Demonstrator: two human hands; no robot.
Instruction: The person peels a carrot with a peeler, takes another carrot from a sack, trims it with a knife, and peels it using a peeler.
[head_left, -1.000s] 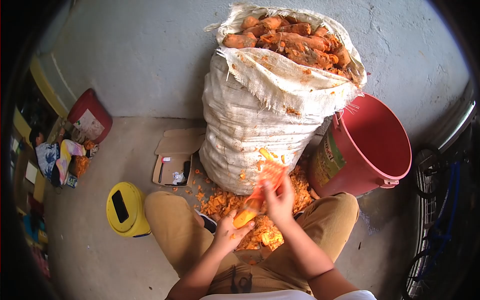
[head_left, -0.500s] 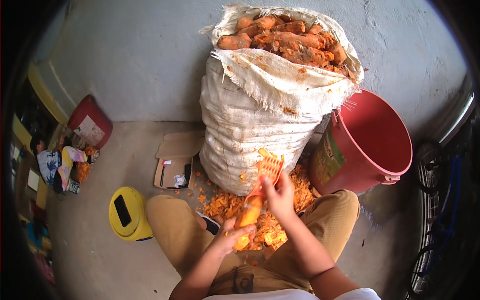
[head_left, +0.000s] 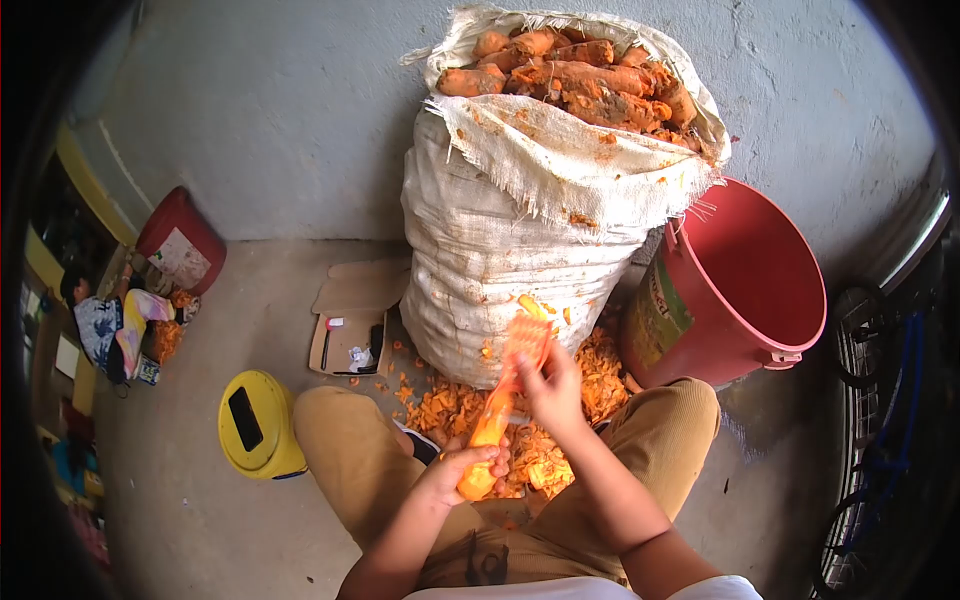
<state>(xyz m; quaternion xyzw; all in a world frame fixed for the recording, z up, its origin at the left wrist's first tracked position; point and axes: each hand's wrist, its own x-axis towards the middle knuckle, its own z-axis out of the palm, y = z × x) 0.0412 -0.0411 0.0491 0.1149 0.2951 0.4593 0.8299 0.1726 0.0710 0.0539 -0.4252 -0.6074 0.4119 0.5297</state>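
Note:
My left hand [head_left: 455, 474] is wrapped round the lower part of an orange carrot [head_left: 490, 428], whose surface looks smooth and bright. A reddish-orange peeler [head_left: 527, 340] with a slotted, comb-like part, blurred by motion, is in my right hand [head_left: 553, 387]. Its lower end meets the upper part of the carrot. Orange peelings [head_left: 545, 461] are heaped on the floor between my legs, below both hands. Just beyond stands a tall white woven sack [head_left: 510, 250], its top folded open over many unpeeled, dirty carrots [head_left: 590, 85].
A large red bucket [head_left: 665, 300] stands right of the sack. Left are an open cardboard box [head_left: 345, 340] with small items and a yellow container [head_left: 262, 425] with a black phone on its lid. Farther left, a person [head_left: 115, 325] is near a dark red bin [head_left: 180, 240].
Over the last second the peeler has shifted slightly along the carrot. Since half a second ago, the carrot has turned a little in my left hand, and the peeler has blurred again.

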